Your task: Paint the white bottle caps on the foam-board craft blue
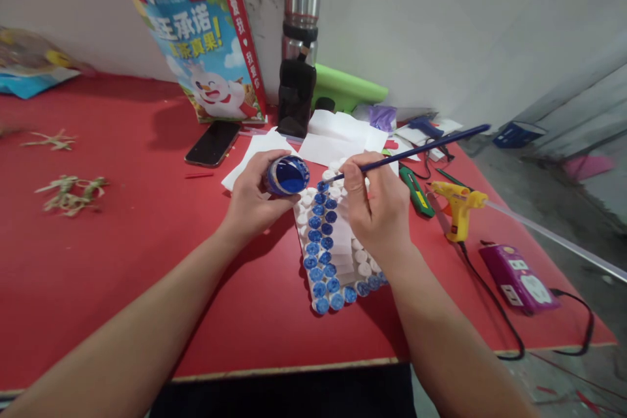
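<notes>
My left hand (249,199) is wrapped round a small jar of blue paint (288,176), tilted so its open mouth faces me. A long blue paintbrush (421,149) is pinched in my right hand (377,202), its tip down at the rolled paper discs. These discs edge a flat frame (313,248) lying on the table. Those along the left side and the near edge are blue (321,305); others, toward the back and right, are white (364,268). My right hand hides part of the frame. Pale paper strips (341,241) show in its middle.
On the red table (122,287), a yellow glue gun (459,206), a green utility knife (416,191) and a purple power box (519,277) with cords lie to the right. Behind stand a flask (300,46) and a printed bag (210,46). A phone (212,143) lies left.
</notes>
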The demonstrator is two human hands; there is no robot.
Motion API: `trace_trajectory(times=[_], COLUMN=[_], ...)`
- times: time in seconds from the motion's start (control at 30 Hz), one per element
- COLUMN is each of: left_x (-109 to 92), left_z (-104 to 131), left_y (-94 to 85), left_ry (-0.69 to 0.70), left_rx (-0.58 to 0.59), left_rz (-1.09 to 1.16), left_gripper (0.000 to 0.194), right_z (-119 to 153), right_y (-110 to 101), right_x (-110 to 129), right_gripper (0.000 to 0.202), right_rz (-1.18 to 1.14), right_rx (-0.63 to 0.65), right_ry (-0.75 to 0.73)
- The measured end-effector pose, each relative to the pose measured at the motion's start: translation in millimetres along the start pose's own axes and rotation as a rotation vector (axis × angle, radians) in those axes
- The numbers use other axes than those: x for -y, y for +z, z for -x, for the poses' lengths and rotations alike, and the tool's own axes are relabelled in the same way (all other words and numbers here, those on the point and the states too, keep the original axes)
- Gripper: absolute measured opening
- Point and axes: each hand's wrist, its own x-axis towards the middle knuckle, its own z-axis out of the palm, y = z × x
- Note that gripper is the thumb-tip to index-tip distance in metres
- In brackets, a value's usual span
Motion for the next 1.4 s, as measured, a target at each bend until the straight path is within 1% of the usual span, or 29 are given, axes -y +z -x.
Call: trace_trajectory(times=[0.27, 0.37, 0.57, 0.8, 1.1, 1.3, 1.4], left_x=[2.1, 2.1, 2.5, 1.6, -0.3, -1.9, -0.6], left_z=[0.0, 0.0, -0.8, -1.1, -1.6, -0.4, 0.0], left_y=[-0.2, -0.4, -0.9, -1.7, -1.6, -1.0, 0.2], left_ry=[0.008, 0.006, 0.038, 0.033, 0.007, -0.052, -0.056], left_rx=[0.002, 0.003, -0.032, -0.023, -0.015, -0.005, -0.009], left_rz=[0.012, 0.002, -0.018, -0.016, -0.016, -0.005, 0.002], left_gripper=[0.063, 0.063, 0.063, 0.063, 0.063, 0.062, 0.063], right_z=[-1.3, -1.1, 1.4, 2.7, -0.1, -3.9, -4.3], right_y=[-1.2, -1.2, 3.0, 6.5, -0.3, -6.8, -5.7], right_x=[-0.9, -0.1, 1.6, 2.3, 3.8, 2.4, -0.1], right_gripper=[0.022, 0.021, 0.022, 0.021, 0.024, 0.021, 0.023], right_rz=[0.044, 0.023, -0.015, -0.016, 0.011, 0.038, 0.015], right_rx=[-0.034, -0.04, 0.006, -0.023, 0.005, -0.067, -0.054], right_ry=[-0.016, -0.02, -0.003, -0.005, 0.007, 0.006, 0.038])
